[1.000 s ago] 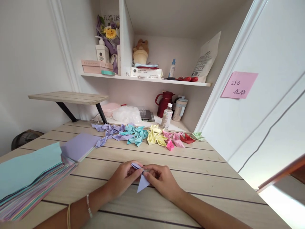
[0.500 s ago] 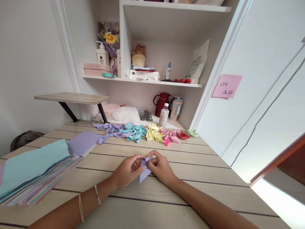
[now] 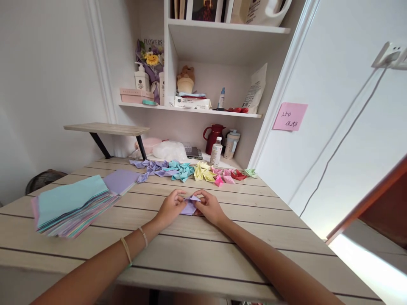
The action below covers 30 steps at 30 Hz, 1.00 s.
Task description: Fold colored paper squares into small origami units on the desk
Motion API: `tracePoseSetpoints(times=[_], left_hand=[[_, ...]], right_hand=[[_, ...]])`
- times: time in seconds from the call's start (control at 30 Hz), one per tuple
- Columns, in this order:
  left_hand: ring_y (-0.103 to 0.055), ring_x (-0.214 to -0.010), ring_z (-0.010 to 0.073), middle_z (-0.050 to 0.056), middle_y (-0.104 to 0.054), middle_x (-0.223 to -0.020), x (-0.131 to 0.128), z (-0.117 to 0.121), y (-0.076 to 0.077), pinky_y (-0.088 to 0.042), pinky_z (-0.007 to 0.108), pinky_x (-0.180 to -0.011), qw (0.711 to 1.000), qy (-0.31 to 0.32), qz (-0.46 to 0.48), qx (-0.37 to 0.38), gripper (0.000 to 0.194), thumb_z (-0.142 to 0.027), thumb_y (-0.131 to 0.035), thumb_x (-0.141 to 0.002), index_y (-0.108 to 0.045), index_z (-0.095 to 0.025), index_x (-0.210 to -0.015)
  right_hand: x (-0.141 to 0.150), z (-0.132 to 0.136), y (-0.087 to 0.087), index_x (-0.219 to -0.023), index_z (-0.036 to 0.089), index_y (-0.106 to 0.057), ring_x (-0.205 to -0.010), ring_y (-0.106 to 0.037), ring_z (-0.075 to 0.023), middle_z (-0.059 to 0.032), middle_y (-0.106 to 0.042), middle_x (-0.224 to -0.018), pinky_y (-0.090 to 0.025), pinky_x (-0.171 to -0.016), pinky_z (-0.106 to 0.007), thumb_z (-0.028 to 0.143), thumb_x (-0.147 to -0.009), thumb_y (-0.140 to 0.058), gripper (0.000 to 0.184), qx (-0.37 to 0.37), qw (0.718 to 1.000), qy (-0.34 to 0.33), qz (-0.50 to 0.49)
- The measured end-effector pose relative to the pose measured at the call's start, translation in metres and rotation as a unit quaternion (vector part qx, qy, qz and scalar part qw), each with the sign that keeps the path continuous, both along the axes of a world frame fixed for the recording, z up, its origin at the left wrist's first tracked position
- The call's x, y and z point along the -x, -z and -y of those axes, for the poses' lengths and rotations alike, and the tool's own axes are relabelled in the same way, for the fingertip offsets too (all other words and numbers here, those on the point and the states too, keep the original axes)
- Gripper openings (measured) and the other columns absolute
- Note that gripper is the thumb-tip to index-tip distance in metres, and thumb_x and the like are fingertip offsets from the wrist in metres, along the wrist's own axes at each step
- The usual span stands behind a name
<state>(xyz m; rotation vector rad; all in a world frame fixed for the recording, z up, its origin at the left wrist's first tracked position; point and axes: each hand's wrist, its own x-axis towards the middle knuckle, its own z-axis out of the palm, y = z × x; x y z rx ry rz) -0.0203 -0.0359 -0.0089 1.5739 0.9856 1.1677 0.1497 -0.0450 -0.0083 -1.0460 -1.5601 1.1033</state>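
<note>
A small folded sheet of purple origami paper [image 3: 189,207] is between my hands, low over the slatted table. My left hand [image 3: 171,206] pinches its left side. On its right side, my right hand [image 3: 208,206] grips the paper with thumb and fingers, and an upper flap stands raised. Parts of the folds are hidden behind the fingers. Beyond my hands lies a row of folded paper pieces: purple ones [image 3: 154,167], turquoise ones [image 3: 182,170], yellow ones [image 3: 203,172], pink ones [image 3: 227,176], a red one [image 3: 238,174] and a green one [image 3: 250,172].
Left on the table [image 3: 254,237], a tall stack of coloured paper [image 3: 73,199] stands beside a smaller purple stack [image 3: 121,181]. A bottle [image 3: 216,152], a red jug [image 3: 214,137] and a tumbler [image 3: 232,144] stand at the back. A small raised shelf [image 3: 106,129] overhangs the back left.
The purple paper has turned, so its long point no longer hangs toward me and a flat edge faces me. Both hands have shifted slightly around it. The camera view has moved too.
</note>
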Motion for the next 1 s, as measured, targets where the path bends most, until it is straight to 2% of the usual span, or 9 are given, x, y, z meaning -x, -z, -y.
tracePoseSetpoints(times=[0.17,0.37,0.5,0.7,0.77,0.83,1.0], left_hand=[[-0.060,-0.065,0.0148,0.003,-0.064,-0.071,-0.009,0.000,-0.005,-0.044,0.026,-0.063,0.997,-0.030,0.059,0.027,0.045,-0.031,-0.071,-0.062,-0.053,-0.013,-0.100],[-0.062,-0.076,0.0179,0.009,-0.068,-0.082,-0.005,0.003,-0.012,-0.044,0.031,-0.076,0.994,0.061,0.075,0.048,0.047,-0.028,-0.076,-0.056,-0.057,-0.012,-0.097],[-0.061,-0.075,0.0170,0.006,-0.067,-0.076,0.002,0.005,-0.011,-0.044,0.030,-0.075,0.994,0.092,0.040,0.036,0.048,-0.029,-0.074,-0.059,-0.058,-0.012,-0.102],[-0.050,-0.056,0.0094,-0.004,-0.054,-0.058,0.002,0.002,-0.007,-0.039,0.021,-0.059,0.999,-0.012,0.002,-0.048,0.041,-0.030,-0.076,-0.055,-0.062,-0.012,-0.089],[-0.044,-0.048,0.0068,-0.007,-0.047,-0.051,0.002,0.002,-0.007,-0.035,0.020,-0.051,0.999,-0.016,-0.009,-0.041,0.038,-0.033,-0.074,-0.058,-0.062,-0.011,-0.087],[-0.045,-0.046,0.0069,-0.007,-0.048,-0.051,0.001,0.006,-0.009,-0.036,0.019,-0.050,1.000,0.008,-0.008,-0.025,0.037,-0.036,-0.069,-0.063,-0.061,-0.011,-0.089],[-0.056,-0.068,0.0118,-0.004,-0.061,-0.070,0.001,0.018,-0.012,-0.041,0.023,-0.066,0.997,0.070,-0.006,-0.043,0.033,-0.035,-0.056,-0.074,-0.060,-0.013,-0.097]], right_hand=[[0.000,-0.001,0.001,-0.093,0.019,-0.052,-0.042,-0.057,-0.0117,0.0067,-0.055,-0.049,-0.042,-0.040,-0.019,0.030,-0.070,-0.055,0.026,-0.010,0.999,0.043,-0.023],[-0.002,-0.008,0.002,-0.091,0.017,-0.053,-0.039,-0.055,-0.0106,0.0062,-0.055,-0.044,-0.037,-0.038,-0.017,0.042,-0.068,-0.058,0.034,0.019,0.998,0.038,-0.050],[-0.004,-0.007,0.001,-0.089,0.017,-0.054,-0.039,-0.053,-0.0099,0.0060,-0.056,-0.046,-0.036,-0.037,-0.017,0.045,-0.066,-0.061,0.037,0.037,0.998,0.025,-0.053],[-0.006,-0.003,0.000,-0.085,0.017,-0.054,-0.038,-0.050,-0.0088,0.0056,-0.056,-0.048,-0.034,-0.035,-0.016,0.042,-0.062,-0.067,0.037,0.039,0.997,0.010,-0.070],[-0.006,-0.001,0.000,-0.084,0.017,-0.055,-0.037,-0.049,-0.0079,0.0067,-0.054,-0.048,-0.035,-0.036,-0.016,0.039,-0.061,-0.069,0.035,0.030,0.997,0.014,-0.068],[-0.006,0.001,0.000,-0.083,0.016,-0.055,-0.037,-0.047,-0.0066,0.0080,-0.052,-0.047,-0.036,-0.038,-0.017,0.037,-0.061,-0.068,0.033,0.003,0.998,0.026,-0.059],[-0.001,0.008,-0.002,-0.082,0.013,-0.057,-0.040,-0.046,-0.0037,0.0078,-0.049,-0.051,-0.035,-0.044,-0.017,0.034,-0.072,-0.055,0.024,-0.049,0.997,0.048,-0.040]])
